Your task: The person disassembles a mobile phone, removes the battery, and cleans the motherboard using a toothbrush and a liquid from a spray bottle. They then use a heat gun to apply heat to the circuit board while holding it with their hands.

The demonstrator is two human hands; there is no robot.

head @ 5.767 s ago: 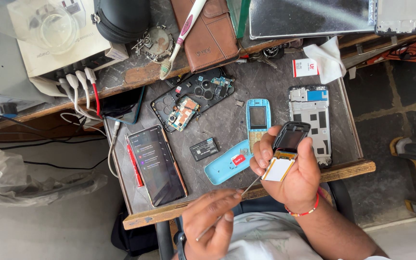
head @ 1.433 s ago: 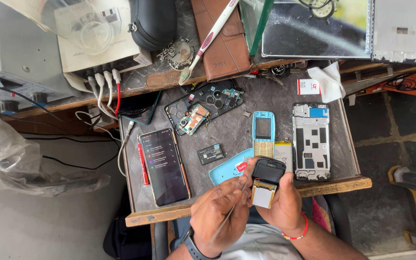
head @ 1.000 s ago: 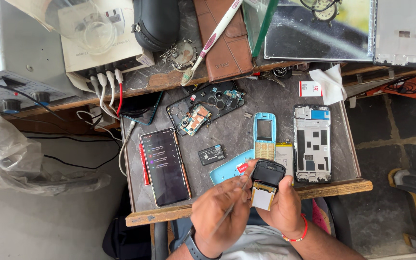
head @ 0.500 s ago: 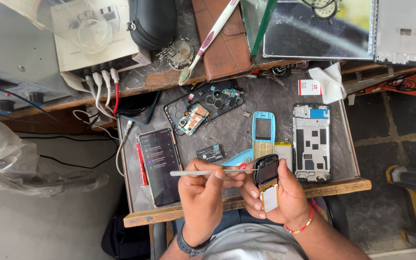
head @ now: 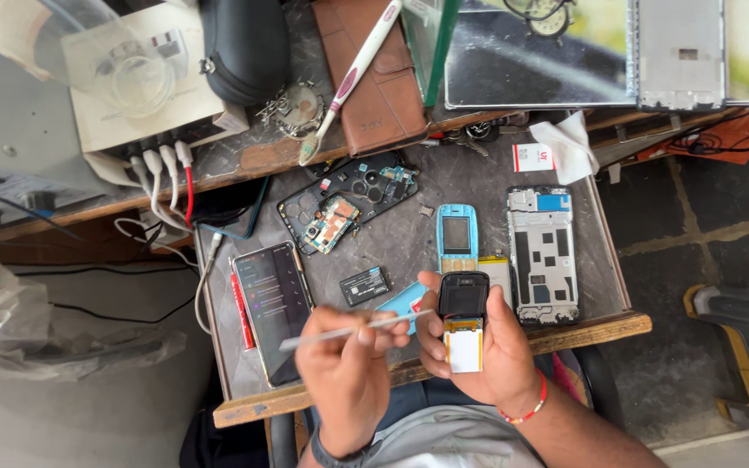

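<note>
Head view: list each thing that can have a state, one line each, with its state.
Left hand: gripping thin metal tweezers, held level.
Right hand: holding small black phone, back open, white battery hanging out.
Smartphone: screen lit, cable plugged in.
Blue keypad phone: lying face up, screen dark.
Black phone back: opened, circuit board exposed.

Bright, even daylight, mostly sharp.

Soft light falls over the surface [head: 478, 199] with only faint shadows under the hands. The glass pane [head: 530, 52] at the top reflects pale sky and green, and the clear dome [head: 114, 61] in the upper left shows washed-out glare. Edges bend slightly; the tool [head: 348, 329] is a little blurred.
</note>
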